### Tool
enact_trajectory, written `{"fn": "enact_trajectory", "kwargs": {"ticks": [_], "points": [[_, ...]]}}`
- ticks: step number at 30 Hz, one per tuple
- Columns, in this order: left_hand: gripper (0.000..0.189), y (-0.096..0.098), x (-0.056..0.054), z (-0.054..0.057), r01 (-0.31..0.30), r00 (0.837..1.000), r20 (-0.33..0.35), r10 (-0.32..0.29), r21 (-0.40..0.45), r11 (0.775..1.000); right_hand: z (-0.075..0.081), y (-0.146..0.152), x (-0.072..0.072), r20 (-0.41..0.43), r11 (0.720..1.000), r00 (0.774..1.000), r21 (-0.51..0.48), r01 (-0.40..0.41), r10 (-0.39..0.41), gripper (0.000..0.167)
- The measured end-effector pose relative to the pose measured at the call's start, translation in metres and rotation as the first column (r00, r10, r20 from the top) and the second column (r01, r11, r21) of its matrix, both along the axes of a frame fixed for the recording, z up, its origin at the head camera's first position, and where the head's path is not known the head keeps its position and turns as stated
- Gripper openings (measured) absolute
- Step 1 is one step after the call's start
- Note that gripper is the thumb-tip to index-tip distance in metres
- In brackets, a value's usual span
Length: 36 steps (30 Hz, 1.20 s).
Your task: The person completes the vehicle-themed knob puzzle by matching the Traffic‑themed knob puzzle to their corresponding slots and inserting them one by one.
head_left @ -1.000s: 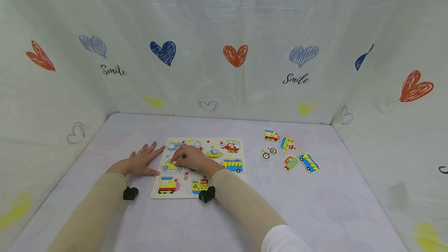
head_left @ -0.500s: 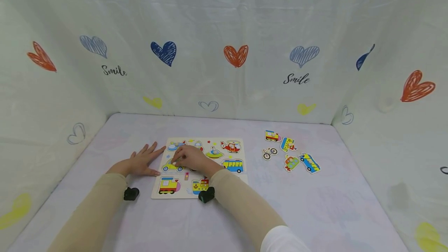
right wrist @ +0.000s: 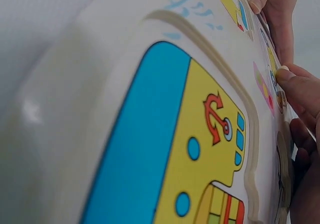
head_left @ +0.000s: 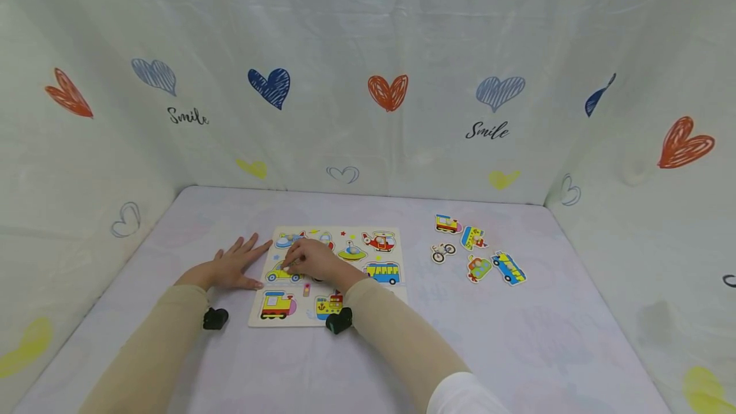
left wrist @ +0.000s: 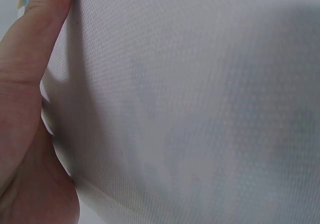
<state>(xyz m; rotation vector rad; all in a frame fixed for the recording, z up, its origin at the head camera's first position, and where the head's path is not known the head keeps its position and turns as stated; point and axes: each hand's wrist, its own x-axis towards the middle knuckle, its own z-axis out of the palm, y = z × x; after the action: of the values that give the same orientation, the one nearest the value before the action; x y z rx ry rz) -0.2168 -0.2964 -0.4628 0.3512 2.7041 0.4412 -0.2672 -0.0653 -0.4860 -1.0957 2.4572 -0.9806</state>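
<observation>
A wooden puzzle board (head_left: pixel 303 315) printed with vehicles lies flat on the table. My right hand (head_left: pixel 315 259) reaches over its left part, thumb and fingertips pinching the small white knob (right wrist: pixel 284 68) of the yellow car puzzle piece (head_left: pixel 278 277). That piece lies over the car picture. Spread out beside the board's left edge, my left hand (head_left: pixel 230 268) touches the edge with its thumb and fingertip. The right wrist view shows the ship recess (right wrist: pixel 175 129) large, with its picture in the bottom. My right hand and forearm hide the middle of the board.
Several loose puzzle pieces lie to the right of the board: a train (head_left: pixel 446 223), a ship (head_left: pixel 473 237), a bicycle (head_left: pixel 443 252), a green-and-orange piece (head_left: pixel 478 268) and a blue bus (head_left: pixel 508 268). White curtains with hearts (head_left: pixel 387 92) stand behind and at the sides.
</observation>
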Motion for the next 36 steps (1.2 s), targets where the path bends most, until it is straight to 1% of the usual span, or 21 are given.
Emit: {"fn": "enact_trajectory", "kwargs": {"ticks": [9,15,19,22,25,32,36], "points": [[0.103,0.002,0.001,0.003,0.006,1.0,0.005,-0.006,-0.018,1.0,0.001,0.001,0.001,0.029,1.0,1.0,0.014,0.007,-0.007,0.016],[0.104,0.002,0.0,0.002,0.005,1.0,0.013,-0.005,-0.019,1.0,0.0,0.004,0.001,0.103,0.999,0.994,-0.03,0.026,-0.022,0.019],[0.105,0.001,-0.002,0.0,0.002,1.0,0.015,-0.002,-0.013,1.0,0.001,0.006,0.003,0.168,0.997,0.985,-0.064,0.048,-0.036,0.021],[0.104,0.001,-0.001,0.0,0.004,1.0,0.014,-0.004,-0.006,1.0,0.003,0.009,0.006,0.197,0.996,0.979,-0.065,0.064,-0.05,0.022],[0.104,0.003,0.001,0.001,0.002,1.0,0.021,-0.002,-0.003,1.0,0.005,0.013,0.008,0.203,0.996,0.978,-0.056,0.067,-0.054,0.024],[0.104,0.004,0.001,0.004,-0.002,1.0,0.02,0.002,0.0,1.0,0.013,0.021,0.014,0.167,0.998,0.986,-0.061,0.012,-0.002,0.027],[0.104,0.004,0.002,0.004,-0.004,1.0,0.017,0.004,-0.015,1.0,0.016,0.029,0.016,0.153,0.998,0.988,-0.062,0.001,0.009,0.028]]}}
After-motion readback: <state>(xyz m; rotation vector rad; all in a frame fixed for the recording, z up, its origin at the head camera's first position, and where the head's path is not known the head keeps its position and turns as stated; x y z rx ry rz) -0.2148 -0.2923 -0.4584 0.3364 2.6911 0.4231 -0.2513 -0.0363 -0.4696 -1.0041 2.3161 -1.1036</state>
